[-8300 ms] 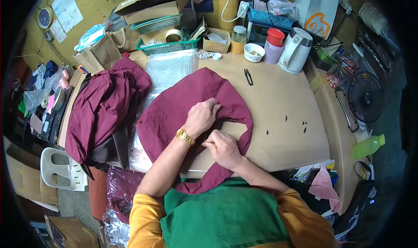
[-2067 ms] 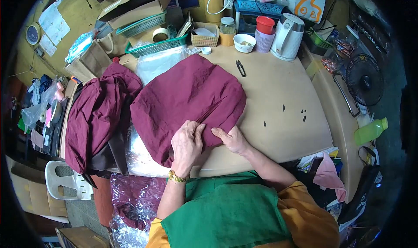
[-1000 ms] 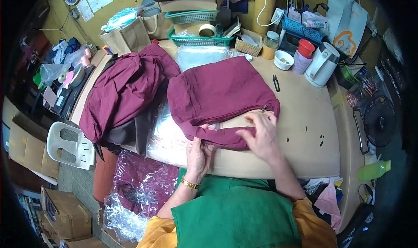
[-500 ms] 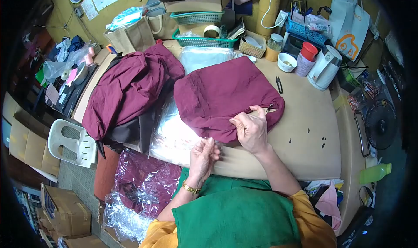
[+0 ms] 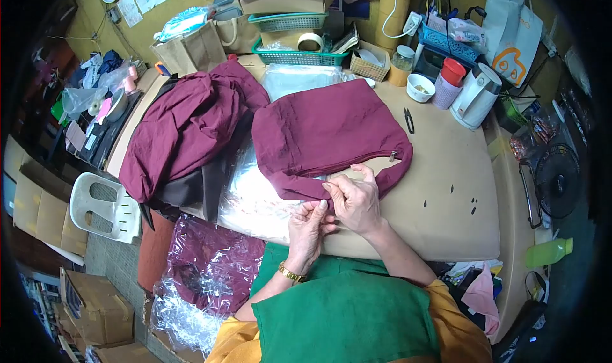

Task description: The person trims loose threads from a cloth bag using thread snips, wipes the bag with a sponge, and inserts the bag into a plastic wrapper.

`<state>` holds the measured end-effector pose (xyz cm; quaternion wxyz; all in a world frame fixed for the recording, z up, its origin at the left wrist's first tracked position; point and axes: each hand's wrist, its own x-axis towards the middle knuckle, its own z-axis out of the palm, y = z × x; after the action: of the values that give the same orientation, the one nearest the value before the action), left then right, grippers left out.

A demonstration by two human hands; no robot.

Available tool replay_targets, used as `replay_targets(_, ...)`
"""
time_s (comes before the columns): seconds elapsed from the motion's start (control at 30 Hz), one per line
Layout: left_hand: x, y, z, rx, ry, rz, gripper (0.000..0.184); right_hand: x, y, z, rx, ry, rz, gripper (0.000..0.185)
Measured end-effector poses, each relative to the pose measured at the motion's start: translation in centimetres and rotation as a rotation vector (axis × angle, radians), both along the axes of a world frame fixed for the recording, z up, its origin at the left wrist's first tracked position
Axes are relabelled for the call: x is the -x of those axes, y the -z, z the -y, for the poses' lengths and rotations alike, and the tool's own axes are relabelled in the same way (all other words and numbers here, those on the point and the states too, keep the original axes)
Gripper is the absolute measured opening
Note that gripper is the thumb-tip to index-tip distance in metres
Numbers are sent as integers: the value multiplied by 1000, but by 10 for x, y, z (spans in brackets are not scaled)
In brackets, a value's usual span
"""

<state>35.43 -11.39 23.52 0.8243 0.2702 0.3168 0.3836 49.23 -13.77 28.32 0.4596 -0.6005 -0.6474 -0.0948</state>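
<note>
A maroon fabric pouch (image 5: 331, 124) lies on the table, its zipper opening facing me with the zipper pull (image 5: 393, 156) at the right end. My right hand (image 5: 358, 202) is closed at the pouch's near edge, thumb and forefinger pinching the maroon fabric there. Just below and left of it, my left hand (image 5: 309, 229) is closed in a pinch, its fingertips close to the right hand's. What sits between the left fingertips is too small to make out. A heap of maroon and black fabric (image 5: 191, 124) lies to the left.
Clear plastic bags (image 5: 252, 200) lie beneath the pouch's left side. Black thread snips (image 5: 408, 121) rest to the right. Farther back stand a white bowl (image 5: 421, 87), a lidded jar (image 5: 402, 58), a kettle (image 5: 476, 95) and green baskets (image 5: 299, 58). Plastic-wrapped maroon goods (image 5: 213, 261) are below the table edge.
My right hand has moved left and toward me, drawing the pouch's near edge along and exposing more of the zipper opening. My left hand has shifted right, so the fingertips now nearly meet.
</note>
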Motion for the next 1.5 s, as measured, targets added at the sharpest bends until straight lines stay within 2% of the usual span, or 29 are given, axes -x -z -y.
replay_targets(0.37, -2, 3, 1, -19, 24, 60, 11, 3, 6, -1, 15, 15, -5, 13)
replay_targets(0.67, 3, -2, -2, -292, 47, -90, 20, -7, -3, -8, 18, 7, -53, 19)
replay_targets(0.77, 2, -6, -2, -367, 78, -165, 21, -10, -4, -10, -17, 7, 13, 20)
replay_targets(0.83, -3, -15, 3, -95, -22, -61, 24, -11, -5, -10, 110, 36, -57, 21)
replay_targets(0.87, -2, -7, -1, -95, -19, -59, 24, -12, -6, -10, 110, 39, -55, 21)
replay_targets(0.93, 6, 16, -14, -140, 22, 215, 28, -14, -9, -9, 135, 18, -101, 26)
replay_targets(0.97, 8, -3, -16, -102, -17, 125, 32, -14, -11, -6, 138, 20, -101, 26)
replay_targets(1.03, 12, 0, -31, -24, -165, 163, 34, -18, -17, 0, 195, -74, -117, 38)
replay_targets(1.1, 20, 4, -40, 17, -287, 153, 31, -35, -17, 12, 225, -69, -101, 39)
replay_targets(1.2, 15, 4, -31, 23, -193, 131, 24, -57, -2, 25, 340, -30, -51, 40)
replay_targets(1.33, 6, -8, -16, -92, -125, 82, 22, -50, -20, 27, 266, 114, 148, 39)
replay_targets(1.4, 1, 0, -9, -105, -115, 84, 24, -29, -26, 20, 122, 54, 97, 36)
replay_targets(1.5, 2, 8, -2, -238, -50, 50, 25, 4, -38, 4, -98, -5, 223, 27)
